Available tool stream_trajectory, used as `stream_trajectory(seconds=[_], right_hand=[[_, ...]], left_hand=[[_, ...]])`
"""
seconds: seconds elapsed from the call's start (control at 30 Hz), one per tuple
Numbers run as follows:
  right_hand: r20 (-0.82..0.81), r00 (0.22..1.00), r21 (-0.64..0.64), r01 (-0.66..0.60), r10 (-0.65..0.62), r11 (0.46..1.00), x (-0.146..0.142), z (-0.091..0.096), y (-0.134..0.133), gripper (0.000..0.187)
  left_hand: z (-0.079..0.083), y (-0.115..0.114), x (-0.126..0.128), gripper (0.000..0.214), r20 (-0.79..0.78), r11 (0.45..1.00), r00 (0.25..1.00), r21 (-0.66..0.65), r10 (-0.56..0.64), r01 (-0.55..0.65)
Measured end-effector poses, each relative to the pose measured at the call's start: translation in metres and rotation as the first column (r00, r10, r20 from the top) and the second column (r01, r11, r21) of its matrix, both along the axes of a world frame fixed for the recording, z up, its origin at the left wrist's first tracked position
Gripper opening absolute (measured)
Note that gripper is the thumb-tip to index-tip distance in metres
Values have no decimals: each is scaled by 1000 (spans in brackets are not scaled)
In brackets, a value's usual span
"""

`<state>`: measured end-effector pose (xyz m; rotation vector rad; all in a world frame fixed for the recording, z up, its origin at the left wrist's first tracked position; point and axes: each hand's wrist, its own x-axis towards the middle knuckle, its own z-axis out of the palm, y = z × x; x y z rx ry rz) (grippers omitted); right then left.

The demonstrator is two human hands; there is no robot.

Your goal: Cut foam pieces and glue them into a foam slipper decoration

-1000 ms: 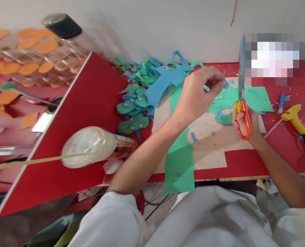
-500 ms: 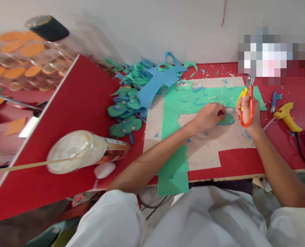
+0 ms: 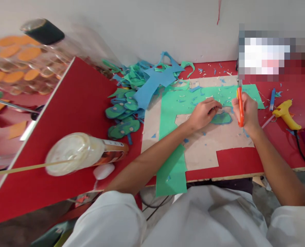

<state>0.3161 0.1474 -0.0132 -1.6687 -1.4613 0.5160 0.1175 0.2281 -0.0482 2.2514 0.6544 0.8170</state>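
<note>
**A:** Turned edge-on since half a second ago, the scissors are now seen as one narrow orange bar, and the left hand has been drawn slightly back along the cutout.

**B:** How are the left fingers set?

**A:** They are bunched narrow and laid on the cutout's left end. Whether the piece is pinched or only pressed flat cannot be told.

**B:** And the right hand?

**A:** It is closed round the scissor handle, with the blades pointed away toward the wall. Whether the blades are parted cannot be made out.

**B:** Where is the cutout placed?

**A:** It is laid flat on the cardboard sheet, a green shape edged in blue, directly between the two hands. Its long axis is run left to right and the scissors are held across that line, just beside its right end. Contact is made only by the left hand, so that hand is the nearer.

**B:** What lies further out?

**A:** The green foam sheet is spread around and behind the hands. A pile of finished shapes is heaped to the left, below the blue offcuts. A yellow glue gun is left well apart on the red bench, at the right.
</note>
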Motion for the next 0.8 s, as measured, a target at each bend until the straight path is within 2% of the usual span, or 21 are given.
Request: stream_trajectory(seconds=[0.1,0.2,0.3,0.37,0.43,0.5,0.57,0.67,0.73,0.8], right_hand=[[261,951,82,147,-163,986,7,6,-3,66],[468,861,46,199,-197,979,15,8,-4,60],[609,773,-38,250,-176,968,26,5,-4,58],[642,758,-73,206,-112,976,34,3,-5,53],[658,753,-85,82,-5,993,42,2,-6,42],[671,734,-97,-54,105,994,48,1,-7,33],[672,723,-108,-120,161,987,52,0,-8,33],[657,744,-99,-80,126,992,52,2,-7,35],[647,761,-58,-22,54,998,50,3,-6,32],[633,774,6,15,-15,1000,47,5,-5,29]], left_hand=[[-1,-2,-3,32,-15,999,999,20,-45,45],[0,-6,-4,30,11,996,998,69,-62,61],[-2,-11,-7,36,63,974,996,220,-65,50],[-4,-14,-9,39,77,929,993,365,-92,58],[-6,-15,-10,38,67,873,987,478,-143,94],[-6,-15,-11,39,42,838,986,533,-164,117],[-5,-15,-12,41,34,817,987,567,-155,108],[2,-19,-13,43,108,751,976,656,-188,72],[10,-26,-15,42,163,691,959,722,-231,44],[21,-39,-22,40,181,659,948,751,-261,38]])
